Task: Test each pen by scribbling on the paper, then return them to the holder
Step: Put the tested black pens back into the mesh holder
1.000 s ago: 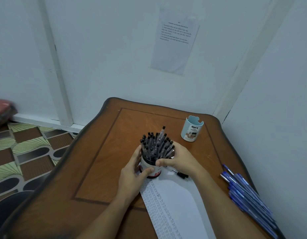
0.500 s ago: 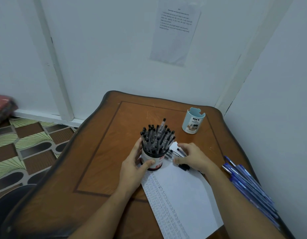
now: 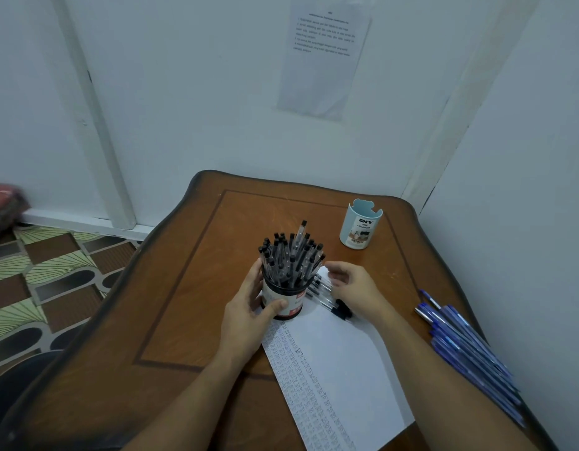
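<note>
Your left hand [image 3: 246, 310] grips the holder [image 3: 293, 309]: fingers curl round its far-left wall and the thumb presses on its near side, so it is steadied and upright on the table [image 3: 184, 288]. It is packed with black-capped pens [image 3: 289, 255], which stand on end and fan slightly outward.

Your right hand [image 3: 359, 288] hovers just right of the holder. Its fingers are loosely curved and spread and are not closed round anything that shows. Directly beneath them lies a small cluster of loose pens [image 3: 319, 289], flat on the paper [image 3: 340, 369] and almost touching the holder's base.

These pens are what your next move turns on. Their long axes run diagonally, from the holder's right side out towards you and to the right, with at least one black end under the heel of your hand. They lie roughly along the hand, so you will probably need to turn your wrist to pinch one across the barrel. The right hand is far nearer to them, while the left is occupied.

The paper extends from the holder's base towards you, and rows of scribbles fill its left strip.

Well to the right of the holder, blue pens [image 3: 463, 346] lie in a heap. Beyond it and to the right stands a pale blue organiser cup [image 3: 361, 226].
</note>
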